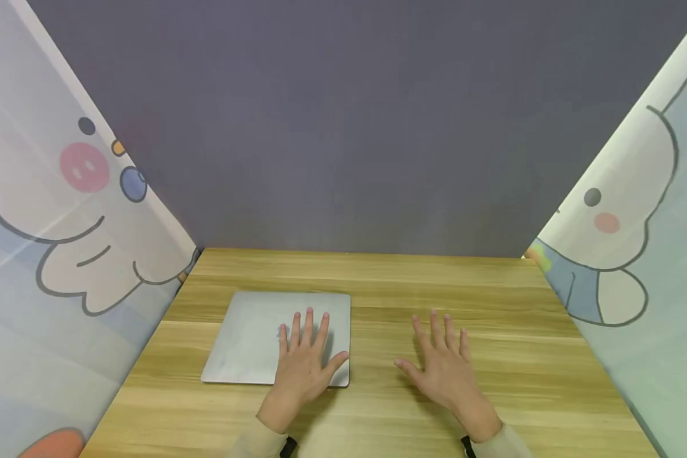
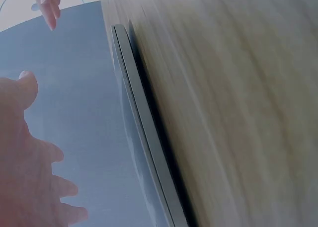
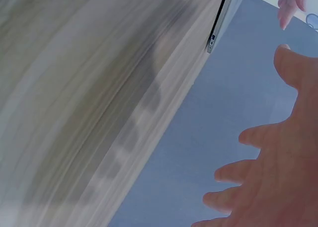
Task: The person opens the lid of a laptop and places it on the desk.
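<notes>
A closed silver laptop (image 1: 246, 343) lies flat on the left part of the wooden table, a small logo on its lid. Above its right half my left hand (image 1: 303, 369) is spread, palm down, overlapping the lid in the head view. In the left wrist view the laptop's edge (image 2: 141, 117) runs beside the fingers, which hold nothing. My right hand (image 1: 445, 372) is spread over bare wood to the right of the laptop, fingers straight and apart. The right wrist view shows that hand (image 3: 273, 152) raised over the table, its shadow falling on the wood.
The wooden table (image 1: 435, 280) ends at a dark grey upright panel (image 1: 343, 127) at the back. Cartoon-printed cloth stands on both sides, a left curtain (image 1: 23, 273) and a right curtain (image 1: 664, 254). Dark bands show at both wrists.
</notes>
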A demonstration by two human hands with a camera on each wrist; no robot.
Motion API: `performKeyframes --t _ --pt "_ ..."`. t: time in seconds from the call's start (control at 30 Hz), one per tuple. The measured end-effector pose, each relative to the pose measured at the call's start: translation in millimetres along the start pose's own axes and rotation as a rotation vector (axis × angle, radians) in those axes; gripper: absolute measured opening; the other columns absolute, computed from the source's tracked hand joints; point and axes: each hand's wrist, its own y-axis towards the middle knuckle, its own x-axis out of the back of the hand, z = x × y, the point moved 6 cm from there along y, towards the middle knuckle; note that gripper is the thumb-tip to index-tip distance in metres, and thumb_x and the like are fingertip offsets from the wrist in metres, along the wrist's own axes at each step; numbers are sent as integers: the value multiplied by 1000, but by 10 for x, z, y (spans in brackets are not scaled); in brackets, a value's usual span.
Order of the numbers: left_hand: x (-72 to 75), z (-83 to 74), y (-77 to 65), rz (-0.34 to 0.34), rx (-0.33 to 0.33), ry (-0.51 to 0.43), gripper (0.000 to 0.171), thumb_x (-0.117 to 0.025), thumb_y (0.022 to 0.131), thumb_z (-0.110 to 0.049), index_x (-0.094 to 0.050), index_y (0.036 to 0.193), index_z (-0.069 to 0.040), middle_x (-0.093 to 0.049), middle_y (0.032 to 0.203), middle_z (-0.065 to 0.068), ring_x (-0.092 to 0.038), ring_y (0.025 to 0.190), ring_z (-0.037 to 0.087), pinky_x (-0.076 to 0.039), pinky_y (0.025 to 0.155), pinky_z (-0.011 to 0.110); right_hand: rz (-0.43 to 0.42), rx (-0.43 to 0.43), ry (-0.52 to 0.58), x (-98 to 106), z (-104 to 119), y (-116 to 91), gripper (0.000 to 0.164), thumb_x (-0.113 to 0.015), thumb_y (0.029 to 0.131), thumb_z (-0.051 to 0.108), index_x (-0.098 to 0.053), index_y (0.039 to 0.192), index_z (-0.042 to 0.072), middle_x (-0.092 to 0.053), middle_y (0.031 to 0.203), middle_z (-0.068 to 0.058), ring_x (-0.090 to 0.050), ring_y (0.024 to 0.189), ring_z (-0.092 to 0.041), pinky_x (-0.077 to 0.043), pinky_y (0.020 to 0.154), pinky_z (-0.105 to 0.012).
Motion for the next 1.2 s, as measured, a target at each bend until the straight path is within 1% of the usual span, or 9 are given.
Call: performKeyframes --t 0.13,0.3,0.47,0.57,0.7,0.87,1.07,1.2 --pt "3 47 -25 -9 -3 -17 84 -41 99 -69 -31 161 -13 -21 165 25 -15 151 50 -7 118 69 -4 -6 4 -19 36 -3 87 -59 94 63 -32 161 14 -18 164 -27 -9 151 -50 -6 116 -73" --pt "25 119 -36 -11 1 -29 82 -43 100 -65 -30 161 -12 -20 165 25 -11 152 48 -8 119 68 -8 10 6 -15 93 17 86 -57 96 62 -31 161 12 -21 163 -29 -12 151 -51 -9 116 -73" --pt "69 176 -56 -31 -18 -44 79 -48 101 -60 -33 160 -9 -22 163 27 -15 150 52 -11 117 70 -9 18 16 -28 151 43 86 -56 97 62 -31 160 9 -20 163 -29 -15 150 -51 -12 115 -73" --pt "98 214 -65 -44 -24 -45 77 -50 101 -57 -34 159 -8 -24 162 29 -19 148 54 -14 116 71 -2 13 28 -48 178 53 87 -57 97 60 -30 160 8 -18 163 -29 -14 150 -50 -13 116 -72" --pt "125 291 -65 -33 -5 -44 76 -50 102 -56 -33 160 -9 -24 163 28 -19 149 52 -14 117 70 -3 8 59 -61 217 67 87 -60 97 57 -30 160 6 -17 163 -29 -15 150 -50 -14 117 -70" --pt "160 407 -69 -19 17 -64 73 -50 104 -51 -33 159 -7 -24 162 29 -19 150 50 -15 118 67 -14 4 99 -76 260 93 86 -62 97 54 -31 159 3 -20 162 -30 -21 148 -52 -18 117 -69" --pt "261 569 -95 -57 26 -70 69 -53 104 -45 -37 156 -3 -30 159 31 -26 146 51 -22 116 68 3 0 154 -118 319 135 87 -58 98 57 -30 159 1 -23 160 -32 -24 147 -53 -21 116 -67" --pt "347 694 -101 -114 13 -76 65 -56 104 -39 -41 153 1 -37 154 33 -34 142 52 -30 112 68 11 -2 228 -122 380 169 85 -60 98 53 -32 157 -2 -27 158 -34 -27 145 -53 -24 116 -66"
